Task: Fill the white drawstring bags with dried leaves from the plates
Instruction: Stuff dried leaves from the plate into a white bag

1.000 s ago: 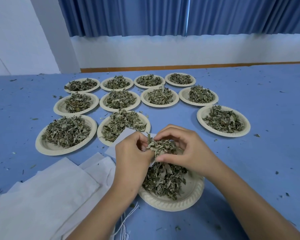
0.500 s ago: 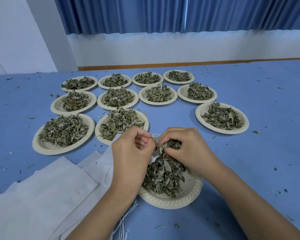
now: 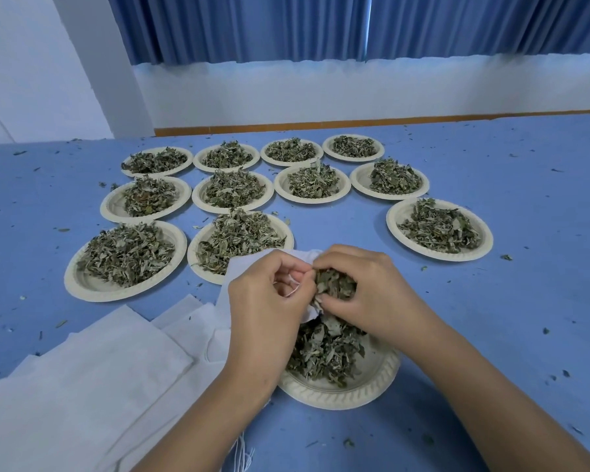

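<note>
the left hand (image 3: 266,301) pinches the mouth of a white drawstring bag (image 3: 239,267) above the near plate (image 3: 372,386). the right hand (image 3: 365,291) grips a bunch of dried leaves (image 3: 334,284) at the bag's mouth.

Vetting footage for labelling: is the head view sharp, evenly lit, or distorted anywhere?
Head view: soft, even light, no glare; only faint shadow beside the near plate; left hand, right hand and pinched leaves are sharp; wide-angle lens tilts the wall pillar.

The left hand (image 3: 266,308) and right hand (image 3: 365,294) hide the drawstring bag's (image 3: 244,265) mouth and much of the gripped dried leaves (image 3: 334,284). The left wrist covers the near plate's (image 3: 355,393) left rim, and the spare bags (image 3: 82,386) run off the lower-left edge.
</note>
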Tool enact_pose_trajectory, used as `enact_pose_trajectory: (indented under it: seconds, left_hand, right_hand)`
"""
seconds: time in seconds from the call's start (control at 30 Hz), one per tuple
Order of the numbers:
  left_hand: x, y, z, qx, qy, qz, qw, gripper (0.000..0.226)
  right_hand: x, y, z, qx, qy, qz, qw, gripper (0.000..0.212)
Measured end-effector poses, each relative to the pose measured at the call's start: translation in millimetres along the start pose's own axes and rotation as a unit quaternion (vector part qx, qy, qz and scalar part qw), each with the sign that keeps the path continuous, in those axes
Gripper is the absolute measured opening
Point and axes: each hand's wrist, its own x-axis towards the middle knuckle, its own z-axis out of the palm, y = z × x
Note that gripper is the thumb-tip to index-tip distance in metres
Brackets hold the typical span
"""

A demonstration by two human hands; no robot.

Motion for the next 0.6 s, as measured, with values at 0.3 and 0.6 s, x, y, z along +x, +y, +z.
enact_pose_trajectory:
  seconds: [0.3,0.6]
  left_hand:
    - [3,-1,-4,-0.015,0.026,-0.011,0.999,0.019]
    - [2,0,-2,-0.048,0.023,0.005,0.999,0.015]
  right_hand:
    - [-2,-8,-8,0.154,0.032,0.049,0.986,0.033]
    - [-2,-4,3,0.022,0.088,-0.014,0.996,0.017]
